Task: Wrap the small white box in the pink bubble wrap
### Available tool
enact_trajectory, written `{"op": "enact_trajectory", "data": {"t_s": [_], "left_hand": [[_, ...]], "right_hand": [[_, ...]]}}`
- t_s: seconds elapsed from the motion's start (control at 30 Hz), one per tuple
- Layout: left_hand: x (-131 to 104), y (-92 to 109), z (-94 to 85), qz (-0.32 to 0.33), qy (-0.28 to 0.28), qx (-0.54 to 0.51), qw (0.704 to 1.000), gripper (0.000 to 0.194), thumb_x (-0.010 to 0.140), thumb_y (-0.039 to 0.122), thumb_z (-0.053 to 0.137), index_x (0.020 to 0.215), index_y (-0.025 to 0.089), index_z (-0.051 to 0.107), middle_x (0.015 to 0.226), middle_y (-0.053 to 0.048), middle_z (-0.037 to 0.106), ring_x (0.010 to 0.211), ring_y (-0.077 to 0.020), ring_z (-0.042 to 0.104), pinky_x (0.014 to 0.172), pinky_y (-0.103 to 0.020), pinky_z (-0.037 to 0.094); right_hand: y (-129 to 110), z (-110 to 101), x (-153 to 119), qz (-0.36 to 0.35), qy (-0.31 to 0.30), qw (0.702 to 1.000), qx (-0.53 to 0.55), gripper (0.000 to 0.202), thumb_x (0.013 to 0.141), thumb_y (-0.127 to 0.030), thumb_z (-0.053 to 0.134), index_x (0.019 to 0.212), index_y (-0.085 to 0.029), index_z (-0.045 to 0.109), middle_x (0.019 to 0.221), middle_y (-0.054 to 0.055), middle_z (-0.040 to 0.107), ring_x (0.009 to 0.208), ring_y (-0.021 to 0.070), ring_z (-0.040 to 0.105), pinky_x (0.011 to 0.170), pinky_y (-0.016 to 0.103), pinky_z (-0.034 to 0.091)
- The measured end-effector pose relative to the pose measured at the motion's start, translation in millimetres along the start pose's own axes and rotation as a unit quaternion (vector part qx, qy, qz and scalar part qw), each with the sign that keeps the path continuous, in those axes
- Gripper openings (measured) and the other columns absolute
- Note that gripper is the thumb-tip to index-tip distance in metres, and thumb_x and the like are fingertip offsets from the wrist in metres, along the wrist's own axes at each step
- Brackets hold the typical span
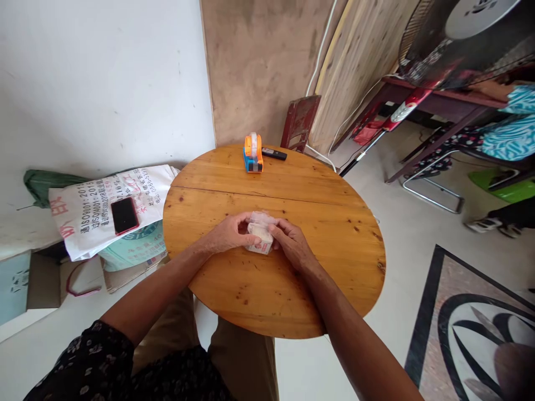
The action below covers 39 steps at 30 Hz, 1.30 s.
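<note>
Between my two hands, over the middle of the round wooden table [259, 301], is a small white box [259, 243] with red print on its front. Clear plastic wrap [262, 218] stands up loosely at its top and far side. My left hand [234, 231] grips the box from the left, thumb along its front. On the right, my right hand [291, 239] pinches the box's right edge and the plastic there with thumb and fingers. The box's underside and the tips of some fingers are hidden.
An orange and blue tape dispenser [253, 153] and a black remote-like object [274, 153] lie at the table's far edge. Left, a phone [124, 215] rests on printed sacks [100, 206]. A red chair [299, 123] stands behind; a fan [460, 44] and a seated person [512, 131] are right.
</note>
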State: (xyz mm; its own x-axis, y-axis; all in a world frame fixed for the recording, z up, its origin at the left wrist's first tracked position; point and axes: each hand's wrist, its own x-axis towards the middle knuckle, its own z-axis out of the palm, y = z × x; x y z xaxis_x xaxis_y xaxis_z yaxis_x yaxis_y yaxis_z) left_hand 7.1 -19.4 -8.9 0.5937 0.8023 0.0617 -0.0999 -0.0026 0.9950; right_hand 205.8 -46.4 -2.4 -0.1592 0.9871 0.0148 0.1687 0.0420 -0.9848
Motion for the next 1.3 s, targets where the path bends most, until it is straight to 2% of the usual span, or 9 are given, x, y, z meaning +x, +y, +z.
{"op": "enact_trajectory", "data": {"t_s": [0.27,0.37,0.53,0.7,0.87,1.1,1.2,1.3], "left_hand": [[1.4,-1.2,1.4,-0.037,0.015,-0.052,0.998,0.046,0.067,0.03,0.083,0.104,0.013,0.062,0.097,-0.006,0.071,0.086,-0.0159,0.068,0.081,-0.03,0.053],[1.9,-2.0,0.7,-0.023,0.016,-0.063,0.998,0.045,0.067,0.032,0.084,0.101,0.013,0.062,0.094,-0.005,0.071,0.082,-0.0148,0.067,0.078,-0.029,0.053],[2.8,-4.5,0.2,-0.002,0.02,-0.056,0.998,0.044,0.07,0.033,0.083,0.104,0.013,0.062,0.097,-0.006,0.07,0.085,-0.0152,0.067,0.079,-0.029,0.053],[3.5,-2.9,-0.4,0.004,0.012,-0.025,1.0,0.041,0.076,0.033,0.078,0.108,0.012,0.064,0.097,-0.007,0.07,0.085,-0.0156,0.066,0.079,-0.029,0.052],[4.0,-2.3,-0.6,0.009,0.027,0.008,1.0,0.036,0.078,0.032,0.075,0.106,0.012,0.065,0.093,-0.005,0.068,0.081,-0.0147,0.064,0.076,-0.027,0.051],[5.8,-4.5,-1.0,0.016,0.042,0.033,0.998,0.031,0.082,0.035,0.07,0.103,0.013,0.066,0.09,-0.004,0.068,0.078,-0.0137,0.062,0.07,-0.024,0.049],[6.7,-4.4,-0.7,0.023,0.044,0.04,0.998,0.034,0.083,0.037,0.068,0.106,0.013,0.067,0.094,-0.005,0.07,0.081,-0.0151,0.064,0.072,-0.025,0.05],[7.7,-2.4,-0.2,0.028,0.073,0.102,0.992,0.034,0.084,0.039,0.065,0.106,0.013,0.068,0.093,-0.005,0.071,0.079,-0.0151,0.064,0.07,-0.024,0.049]], "right_hand": [[-11.0,-0.8,6.8,-0.015,0.019,1.0,0.018,0.031,0.076,-0.051,0.071,0.081,-0.021,0.069,0.078,0.001,0.069,0.07,0.0171,0.059,0.071,0.031,0.047],[-16.4,0.4,17.5,-0.009,0.023,1.0,0.016,0.03,0.074,-0.05,0.073,0.081,-0.021,0.069,0.076,0.0,0.068,0.069,0.0168,0.059,0.07,0.031,0.047],[-20.0,4.7,29.3,-0.037,0.048,0.998,0.035,0.027,0.07,-0.045,0.075,0.076,-0.021,0.066,0.071,-0.001,0.062,0.066,0.0152,0.054,0.066,0.03,0.045],[-18.6,6.5,25.4,-0.057,0.093,0.993,0.038,0.024,0.071,-0.043,0.073,0.074,-0.021,0.066,0.069,-0.002,0.061,0.064,0.0136,0.052,0.062,0.028,0.045],[-16.7,7.5,20.3,-0.075,0.072,0.994,0.031,0.019,0.072,-0.039,0.074,0.075,-0.021,0.069,0.07,-0.001,0.066,0.063,0.0138,0.056,0.061,0.027,0.047],[-20.8,6.2,14.0,-0.153,0.072,0.979,-0.118,0.016,0.081,-0.035,0.067,0.077,-0.022,0.074,0.078,0.003,0.074,0.072,0.0177,0.066,0.07,0.03,0.05],[-22.1,5.1,12.6,-0.174,0.07,0.972,-0.143,0.016,0.085,-0.032,0.064,0.079,-0.022,0.074,0.079,0.003,0.075,0.073,0.0175,0.067,0.071,0.029,0.051],[-19.8,4.8,12.9,-0.191,0.068,0.964,-0.171,0.016,0.086,-0.031,0.062,0.081,-0.022,0.074,0.082,0.003,0.076,0.076,0.0181,0.068,0.073,0.03,0.052]]}}
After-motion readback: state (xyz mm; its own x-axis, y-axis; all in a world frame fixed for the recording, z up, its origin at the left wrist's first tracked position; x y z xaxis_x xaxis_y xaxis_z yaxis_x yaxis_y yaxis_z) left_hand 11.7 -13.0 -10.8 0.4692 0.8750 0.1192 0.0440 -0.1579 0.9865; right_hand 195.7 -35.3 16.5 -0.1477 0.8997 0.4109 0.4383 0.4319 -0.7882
